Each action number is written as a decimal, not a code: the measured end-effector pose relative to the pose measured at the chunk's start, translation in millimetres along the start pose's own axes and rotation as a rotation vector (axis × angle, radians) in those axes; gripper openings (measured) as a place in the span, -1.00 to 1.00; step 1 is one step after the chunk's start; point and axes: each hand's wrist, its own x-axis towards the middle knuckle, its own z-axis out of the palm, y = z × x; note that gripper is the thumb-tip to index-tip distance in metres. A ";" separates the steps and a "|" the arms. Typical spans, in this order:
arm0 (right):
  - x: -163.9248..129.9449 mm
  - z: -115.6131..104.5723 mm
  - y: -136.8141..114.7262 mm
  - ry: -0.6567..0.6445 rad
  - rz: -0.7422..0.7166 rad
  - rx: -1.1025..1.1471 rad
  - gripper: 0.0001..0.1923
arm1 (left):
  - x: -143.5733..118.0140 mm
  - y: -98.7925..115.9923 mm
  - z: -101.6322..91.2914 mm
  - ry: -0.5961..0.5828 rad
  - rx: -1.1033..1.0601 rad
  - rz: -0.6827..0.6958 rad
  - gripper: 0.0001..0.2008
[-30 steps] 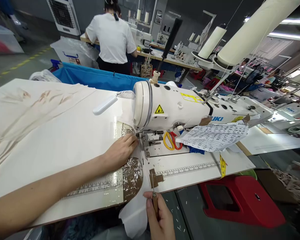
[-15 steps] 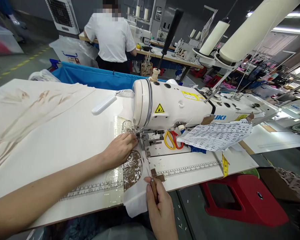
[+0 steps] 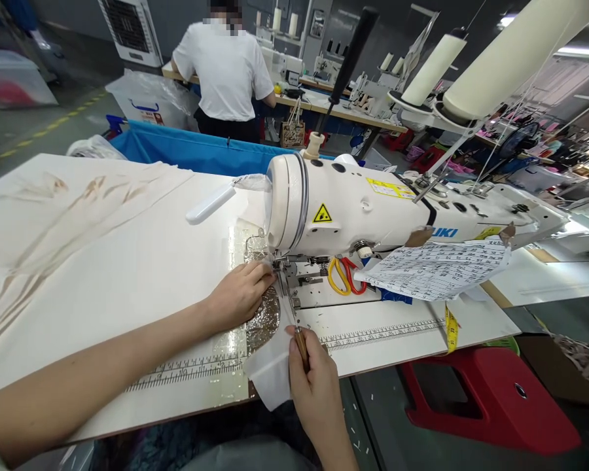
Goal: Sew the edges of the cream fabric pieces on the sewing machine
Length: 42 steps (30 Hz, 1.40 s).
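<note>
The white cloth (image 3: 269,366) lay at the front edge of the counter (image 3: 127,261), one end fed under the needle of the sewing machine (image 3: 353,209), the other drooping over the edge. It looked thin, limp and light, the sort of stuff that slid and bunched easily, so I judged it best pinned flat with spread fingers close to the needle rather than pinched.

That was how the left hand (image 3: 238,294) sat: fingers loosely curled, palm down, pressing the cloth just beside the presser foot, gripping nothing.

The right hand (image 3: 314,376) was closed around the wooden handle of a thin pointed tool (image 3: 297,330), its metal tip angled up toward the needle, over the cloth's edge. Stiff and slim, it was gripped low on the handle like a pen.

Scissors (image 3: 343,275) lay behind on the machine bed, well apart from both hands.
</note>
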 end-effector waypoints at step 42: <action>6.2 6.1 -16.9 0.127 -0.381 -0.262 -0.68 | 20.0 -14.4 11.8 0.091 -0.285 -0.323 -0.82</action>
